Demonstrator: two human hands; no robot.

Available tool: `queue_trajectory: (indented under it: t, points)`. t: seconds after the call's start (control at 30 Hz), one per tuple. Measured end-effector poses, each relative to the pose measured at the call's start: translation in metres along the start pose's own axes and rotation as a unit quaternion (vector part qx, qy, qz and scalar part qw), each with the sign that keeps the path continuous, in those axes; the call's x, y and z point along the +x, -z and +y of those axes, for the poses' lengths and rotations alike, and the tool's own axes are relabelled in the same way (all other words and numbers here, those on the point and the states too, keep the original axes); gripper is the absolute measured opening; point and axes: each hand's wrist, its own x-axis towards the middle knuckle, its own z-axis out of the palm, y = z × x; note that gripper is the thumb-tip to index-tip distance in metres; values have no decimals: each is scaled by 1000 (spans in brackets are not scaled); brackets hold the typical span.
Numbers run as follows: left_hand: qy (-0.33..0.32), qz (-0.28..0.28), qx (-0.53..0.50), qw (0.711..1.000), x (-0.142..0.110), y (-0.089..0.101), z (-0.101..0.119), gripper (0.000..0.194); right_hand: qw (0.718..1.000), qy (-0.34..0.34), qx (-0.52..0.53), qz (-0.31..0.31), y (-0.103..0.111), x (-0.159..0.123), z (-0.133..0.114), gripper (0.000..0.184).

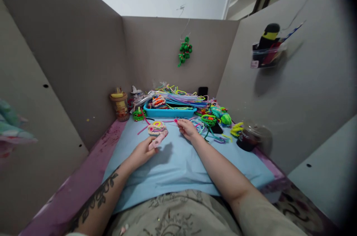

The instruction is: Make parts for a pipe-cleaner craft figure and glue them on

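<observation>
My left hand [142, 151] is closed around a long pale pink object [157, 140] whose exact kind I cannot make out. Just beyond its tip is a round pipe-cleaner piece [156, 128] in pink, cream and yellow; whether the two touch is unclear. To the right, the fingers of my right hand [187, 128] pinch a small bright pink bit [176, 121], perhaps a bent pipe cleaner. Both hands are above a light blue cloth [178, 165]. Loose pink pipe cleaners [142, 130] lie left of the round piece.
A blue tray [170, 113] full of pipe cleaners stands at the back. Green pipe-cleaner figures [209, 120] lie right of it. A lidded cup [119, 106] stands back left, a dark cup [247, 140] at right. Grey panels [178, 76] enclose the table on three sides.
</observation>
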Motion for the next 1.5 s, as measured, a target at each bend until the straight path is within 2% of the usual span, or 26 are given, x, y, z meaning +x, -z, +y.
queue_trajectory:
  t: [0.07, 0.17, 0.23, 0.3, 0.33, 0.37, 0.5, 0.57, 0.67, 0.73, 0.83, 0.9, 1.0, 1.1, 1.2, 1.5]
  points:
    - [17, 13, 13, 1000, -3, 16, 1, 47, 1000, 9, -26, 4, -1, -1, 0, 28]
    - [73, 72, 119, 988, -8, 51, -1, 45, 996, 28, -86, 6, -7, -5, 3, 28]
    - [100, 103, 220, 965, -10, 74, -8, 37, 992, 38, -124, -8, -14, -8, 7, 28]
    - [167, 134, 338, 917, -12, 89, -21, 35, 986, 45, -159, -21, -24, -10, 12, 26]
    - [201, 144, 393, 886, -12, 93, -29, 35, 983, 50, -177, -24, -29, -11, 15, 25]
    - [227, 136, 421, 868, -13, 95, -37, 36, 979, 55, -194, -25, -34, -12, 17, 23]
    - [282, 119, 435, 847, -17, 89, -59, 39, 966, 76, -245, -19, -50, -12, 26, 20]
    - [288, 141, 455, 831, -19, 86, -59, 41, 963, 76, -258, -4, -54, -12, 27, 20]
    - [261, 181, 486, 814, -15, 83, -45, 42, 962, 61, -266, 12, -56, -13, 28, 20]
    - [232, 161, 466, 838, -7, 78, -30, 38, 963, 51, -265, 9, -57, -13, 28, 21]
    - [142, 80, 391, 906, 16, 63, -14, 34, 964, 46, -262, 11, -58, -11, 30, 25]
    - [66, 69, 326, 941, 35, 49, -13, 35, 963, 49, -264, 17, -58, -9, 33, 26]
    - [-27, 83, 221, 971, 63, 27, -23, 39, 962, 55, -268, 18, -57, -6, 37, 27]
    - [-39, 127, 147, 980, 83, 11, -37, 35, 960, 58, -274, 5, -56, -4, 39, 28]
    - [-42, 160, 122, 979, 93, 0, -46, 29, 955, 64, -288, -3, -54, -2, 40, 26]
    - [-19, 155, 91, 983, 93, -6, -43, 23, 941, 117, -318, 20, -53, 5, 47, 24]
